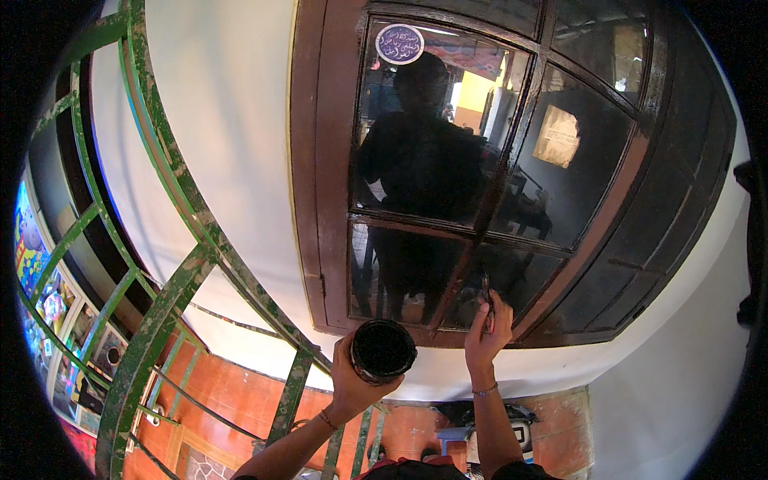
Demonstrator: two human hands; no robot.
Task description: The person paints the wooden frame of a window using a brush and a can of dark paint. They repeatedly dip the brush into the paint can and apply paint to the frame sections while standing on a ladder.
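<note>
My left hand (356,368) grips a round tin (382,349) of black paint, open at the top, in front of the window's lower edge. In my right hand (488,328) is a slim paintbrush (485,288), raised upright at the lower panes beside the dividing bar. The wooden window (324,160) has a brown outer frame, glossy black bars and dark glass panes with my reflection in them. A round sticker (399,43) is on the upper left pane and a torn paper (556,134) on the right one.
Green metal railing (156,336) with worn paint curves along my left beside a white wall (216,112). Below are orange floor tiles (556,424) and a white and black item (496,444) near my feet. A colourful display (56,328) is at the far left.
</note>
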